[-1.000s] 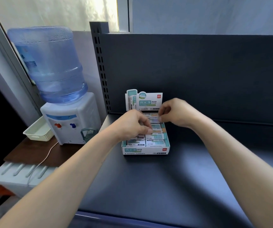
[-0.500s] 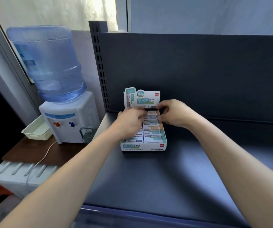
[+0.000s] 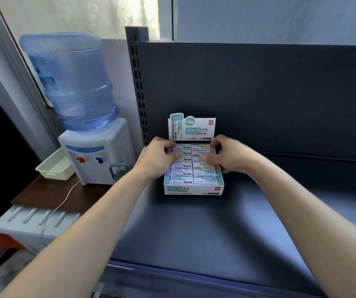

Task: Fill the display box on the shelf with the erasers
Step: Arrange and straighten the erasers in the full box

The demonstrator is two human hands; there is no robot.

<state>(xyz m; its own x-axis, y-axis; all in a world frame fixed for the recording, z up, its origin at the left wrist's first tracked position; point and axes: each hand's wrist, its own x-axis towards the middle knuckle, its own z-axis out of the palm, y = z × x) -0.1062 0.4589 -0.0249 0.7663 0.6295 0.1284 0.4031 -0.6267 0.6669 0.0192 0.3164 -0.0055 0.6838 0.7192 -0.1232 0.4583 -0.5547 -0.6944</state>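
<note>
The white and teal display box stands on the dark shelf, its printed header card upright at the back. Two columns of wrapped erasers lie packed inside it. My left hand is at the box's left side, with fingertips on the back-row eraser and thumb a few rows nearer. My right hand mirrors it on the right column. Each hand pinches the rear erasers between thumb and fingers. The erasers under the hands are partly hidden.
A water dispenser with a blue bottle stands on a brown side table left of the shelf, beside a cream basket. The shelf's slotted upright and dark back panel rise behind the box.
Both hands moved apart from the box's middle to its back corners. The left hand shifted back and left, the right hand slightly right, now spanning the rear erasers.
</note>
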